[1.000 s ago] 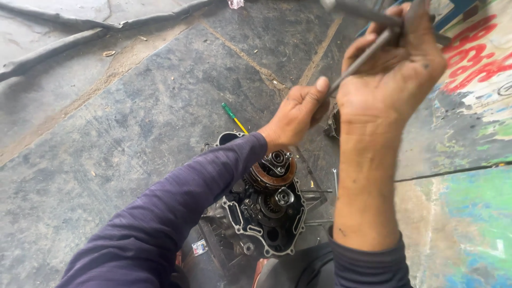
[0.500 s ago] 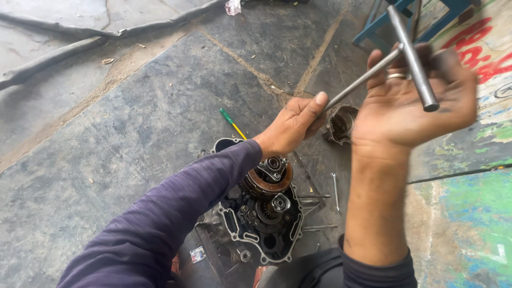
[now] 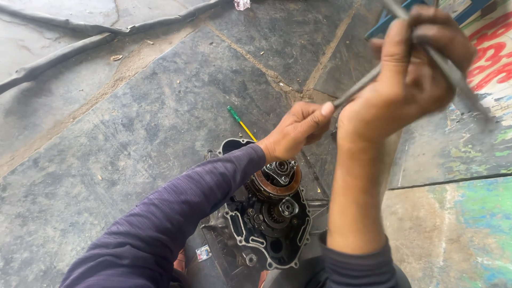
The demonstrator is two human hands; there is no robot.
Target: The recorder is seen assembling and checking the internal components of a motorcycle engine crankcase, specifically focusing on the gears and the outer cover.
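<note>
Change: right hand (image 3: 410, 80) had turned since half a second before, its T-handle wrench (image 3: 426, 53) now blurred.
Painted floor (image 3: 480, 58): red lettering on pale ground at upper right, cut off by the edge.
Engine case (image 3: 266, 224): lay open below the hands, its bottom cropped.
Left hand (image 3: 296, 130): curled closed around the wrench's lower shaft, the tip hidden.
Right hand: fist closed on the crossbar.
Sticker (image 3: 203, 253): small, beside the case.

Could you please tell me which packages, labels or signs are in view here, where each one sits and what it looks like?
Painted sign: on the ground at upper right, behind the right hand; large red lettering on a pale ground.
Small wrapper: on the floor by the engine case, under the left sleeve; squarish, whitish with coloured print.
</note>
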